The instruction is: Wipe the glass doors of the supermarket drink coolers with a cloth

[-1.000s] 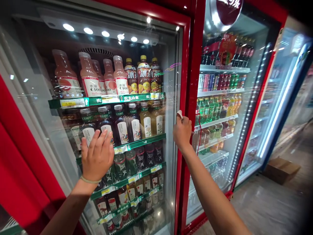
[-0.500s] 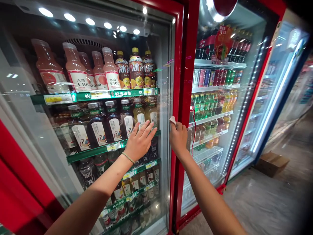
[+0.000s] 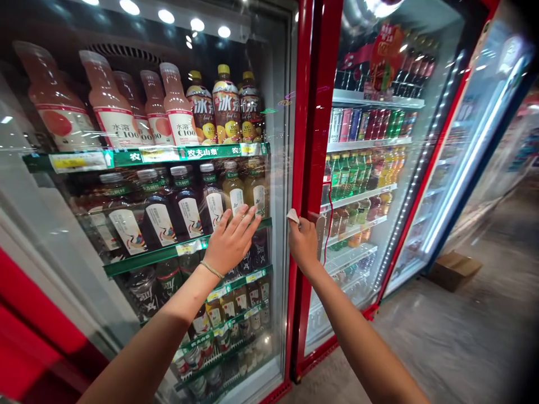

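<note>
From the head view, I see the left hand spread flat and empty, fingers stretched upward and slightly apart, palm turned to the glass door; whether it presses the pane, I can't tell. The right hand is curled into a fist at the door's red frame, a small white scrap poking up from its grip. The door stands directly ahead, its face toward us, long axis upright, leaning a little rightward at the top. Behind it, the upper shelf holds pink C100 bottles beside yellow-capped iced tea bottles; below stand dark bottles with white labels, with more bottles on the lower shelves. The neighbouring cooler holds cans above green bottles. A cardboard box sits on the floor, farther right.
</note>
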Available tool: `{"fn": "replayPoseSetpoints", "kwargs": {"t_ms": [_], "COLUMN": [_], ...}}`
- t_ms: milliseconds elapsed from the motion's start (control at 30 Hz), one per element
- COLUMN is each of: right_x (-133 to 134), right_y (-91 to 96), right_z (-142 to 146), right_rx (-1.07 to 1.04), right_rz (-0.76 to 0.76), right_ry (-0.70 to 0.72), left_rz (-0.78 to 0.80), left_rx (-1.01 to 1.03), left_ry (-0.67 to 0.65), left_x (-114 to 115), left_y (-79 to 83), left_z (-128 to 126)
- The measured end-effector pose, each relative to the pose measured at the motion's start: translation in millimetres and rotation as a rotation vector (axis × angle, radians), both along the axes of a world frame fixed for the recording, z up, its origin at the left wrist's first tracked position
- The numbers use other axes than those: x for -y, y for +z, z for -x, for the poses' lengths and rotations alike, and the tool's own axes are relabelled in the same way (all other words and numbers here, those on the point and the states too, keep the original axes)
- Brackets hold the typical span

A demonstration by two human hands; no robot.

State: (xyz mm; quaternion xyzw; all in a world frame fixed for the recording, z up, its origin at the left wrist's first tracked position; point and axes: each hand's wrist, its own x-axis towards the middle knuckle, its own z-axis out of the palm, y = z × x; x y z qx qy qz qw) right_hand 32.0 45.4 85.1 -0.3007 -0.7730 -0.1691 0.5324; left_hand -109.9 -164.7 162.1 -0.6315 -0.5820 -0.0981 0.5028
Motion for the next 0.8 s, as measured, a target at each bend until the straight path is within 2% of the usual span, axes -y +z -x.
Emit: {"fn": "replayPoseSetpoints", "kwargs": {"t_ms": [100, 233, 333, 433, 533, 633, 733, 800], "right_x": [7, 37, 51, 41, 34, 54, 76, 75], "right_y": [7.1, 24.5, 17.6, 5.5, 4.7, 7.9, 4.5, 2.6], "right_z": [3, 24, 31, 27, 28, 39, 47, 45], "right_rx": [-0.031, -0.113, -0.075, 0.029, -0.069, -0.195, -0.054, 0.042], "right_rz": [0.058, 0.076, 0.001, -0.094, 0.001, 0.068, -0.065, -0.144], "right_ry": [0.015, 0.043, 0.095, 0.173, 0.098, 0.078, 0.229, 0.342], "left_rz": [0.026, 0.014, -0.026, -0.027, -0.02, -0.052, -0.076, -0.089], "left_rx": [0.005, -0.024, -0.053, -0.072, -0.073, -0.124, -0.179, -0.183], "left_ry": [-0.006, 0.034, 0.078, 0.101, 0.125, 0.125, 0.125, 0.127], "left_x": [6, 29, 57, 87, 108, 116, 115, 114], "left_y": [0.7, -1.4, -5.1, -6.4, -5.4, -5.9, -9.2, -11.9], "left_z": [0, 5, 14, 25, 38, 47, 52, 53]}}
